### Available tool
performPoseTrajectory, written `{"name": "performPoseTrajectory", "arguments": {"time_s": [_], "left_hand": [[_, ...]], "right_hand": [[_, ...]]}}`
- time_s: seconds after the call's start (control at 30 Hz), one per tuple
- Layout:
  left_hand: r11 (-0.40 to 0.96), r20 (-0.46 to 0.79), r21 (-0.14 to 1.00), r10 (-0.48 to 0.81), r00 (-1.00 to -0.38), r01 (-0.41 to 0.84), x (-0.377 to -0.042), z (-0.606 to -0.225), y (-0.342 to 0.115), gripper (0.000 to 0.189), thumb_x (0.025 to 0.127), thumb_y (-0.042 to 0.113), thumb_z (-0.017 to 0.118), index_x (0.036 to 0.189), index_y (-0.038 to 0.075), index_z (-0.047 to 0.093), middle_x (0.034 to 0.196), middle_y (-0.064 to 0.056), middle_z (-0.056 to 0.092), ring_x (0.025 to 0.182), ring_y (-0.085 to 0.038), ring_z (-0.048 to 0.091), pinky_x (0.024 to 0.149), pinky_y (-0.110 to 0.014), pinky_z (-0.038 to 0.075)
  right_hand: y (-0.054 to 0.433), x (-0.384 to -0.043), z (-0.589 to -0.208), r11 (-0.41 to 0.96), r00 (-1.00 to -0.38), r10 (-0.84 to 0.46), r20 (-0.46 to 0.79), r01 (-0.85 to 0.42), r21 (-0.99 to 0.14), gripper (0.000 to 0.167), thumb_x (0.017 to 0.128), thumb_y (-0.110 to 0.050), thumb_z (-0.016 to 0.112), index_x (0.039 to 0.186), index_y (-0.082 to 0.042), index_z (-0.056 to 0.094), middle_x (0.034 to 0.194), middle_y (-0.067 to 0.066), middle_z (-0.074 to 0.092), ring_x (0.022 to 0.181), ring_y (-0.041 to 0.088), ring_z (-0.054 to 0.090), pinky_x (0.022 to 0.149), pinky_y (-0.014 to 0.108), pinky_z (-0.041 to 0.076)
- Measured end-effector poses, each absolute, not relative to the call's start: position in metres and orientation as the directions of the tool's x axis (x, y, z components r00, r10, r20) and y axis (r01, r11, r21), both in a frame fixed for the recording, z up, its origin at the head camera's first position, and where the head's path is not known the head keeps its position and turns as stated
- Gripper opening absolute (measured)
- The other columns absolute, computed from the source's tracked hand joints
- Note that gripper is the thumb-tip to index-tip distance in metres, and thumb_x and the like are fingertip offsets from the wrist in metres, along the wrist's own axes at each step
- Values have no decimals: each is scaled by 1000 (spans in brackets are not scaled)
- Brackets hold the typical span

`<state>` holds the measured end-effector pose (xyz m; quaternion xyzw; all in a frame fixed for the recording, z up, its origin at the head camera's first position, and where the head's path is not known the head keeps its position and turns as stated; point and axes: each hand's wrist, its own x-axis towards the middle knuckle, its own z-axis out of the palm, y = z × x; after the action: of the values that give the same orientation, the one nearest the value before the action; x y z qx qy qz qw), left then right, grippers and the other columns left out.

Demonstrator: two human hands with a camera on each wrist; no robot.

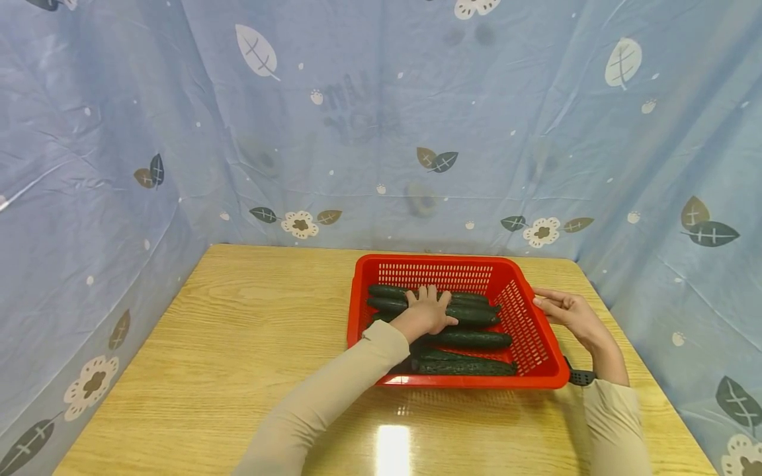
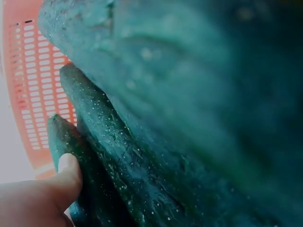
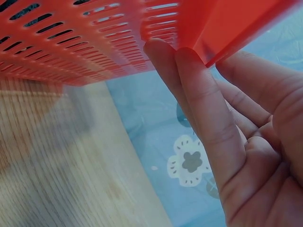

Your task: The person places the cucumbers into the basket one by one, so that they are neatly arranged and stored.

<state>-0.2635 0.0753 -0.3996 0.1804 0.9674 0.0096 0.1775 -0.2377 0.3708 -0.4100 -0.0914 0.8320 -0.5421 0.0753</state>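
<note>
A red plastic basket [image 1: 464,381] with slotted walls holds several long dark green cucumbers [image 1: 476,340], lying roughly side by side across it. My left hand [image 1: 427,312] reaches in over the front rim and rests on the cucumbers near the back, its fingers spread. In the left wrist view the thumb [image 2: 70,176] lies against one cucumber [image 2: 106,137], with others filling the picture. My right hand [image 1: 579,320] is at the basket's right side. In the right wrist view its fingertips [image 3: 193,61] are under the rim, with the thumb at the rim's edge, pinching it.
The basket stands on a light wooden table [image 1: 250,344], toward its right side. A blue patterned curtain [image 1: 369,132] hangs behind and along both sides. A dark strap [image 1: 581,377] shows at the right wrist, close to the basket's front right corner.
</note>
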Motion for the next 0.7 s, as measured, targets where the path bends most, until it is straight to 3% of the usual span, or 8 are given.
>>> {"name": "performPoseTrajectory", "arguments": {"time_s": [0.4,0.7], "left_hand": [[930,-352,50,357,-865,363,-262,-396,73,58,85,61,45,133,32,30,131,-3,31,118,-23,31,104,-49,25],[917,-382,64,387,-839,393,-270,-392,68,45,86,61,46,120,32,39,135,-3,32,124,-24,31,105,-49,23]], "right_hand": [[371,-239,-410,397,-971,-237,-27,-71,-915,56,98,-22,48,136,15,31,97,-17,67,88,6,67,77,17,50],[372,-239,-410,423,-972,-232,-26,-77,-903,55,98,-24,49,138,10,33,98,-15,67,89,3,65,77,18,50]]}}
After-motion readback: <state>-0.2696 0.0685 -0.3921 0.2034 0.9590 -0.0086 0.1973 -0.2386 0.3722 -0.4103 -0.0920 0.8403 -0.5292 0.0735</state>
